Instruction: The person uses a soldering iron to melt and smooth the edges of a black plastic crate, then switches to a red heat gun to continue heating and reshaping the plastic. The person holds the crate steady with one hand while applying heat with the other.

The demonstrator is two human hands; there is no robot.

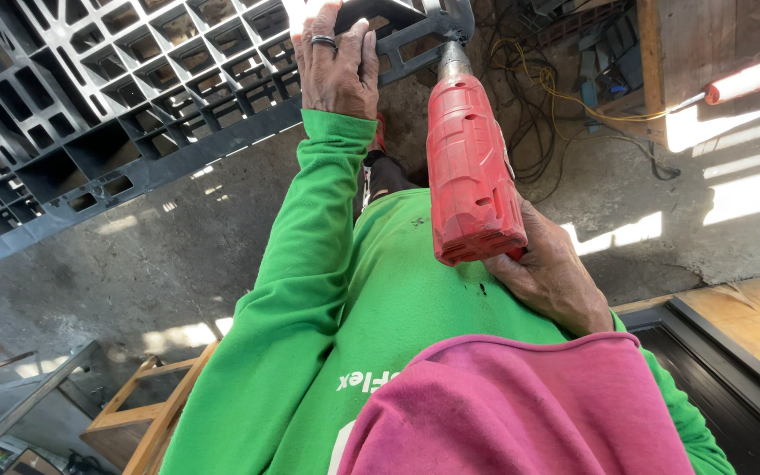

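My left hand (336, 66), a ring on one finger, is clamped over the edge of a black plastic grid pallet (134, 97) that runs across the upper left. My right hand (556, 273) grips a red power drill (471, 171) by its handle. The drill points away from me, and its metal nose (453, 54) meets the pallet's corner just right of my left hand. Both arms are in green long sleeves (301, 264), and a pink cloth (521, 409) covers my lower front. Whatever bit or screw is at the drill's tip is hidden.
The floor is rough concrete (178, 264) with sun patches. Tangled yellow and black cables (556, 97) lie beyond the drill. A white pipe (754, 77) and wooden board sit top right, a wooden panel with a dark frame (741, 325) at right, and a wooden frame (151, 409) bottom left.
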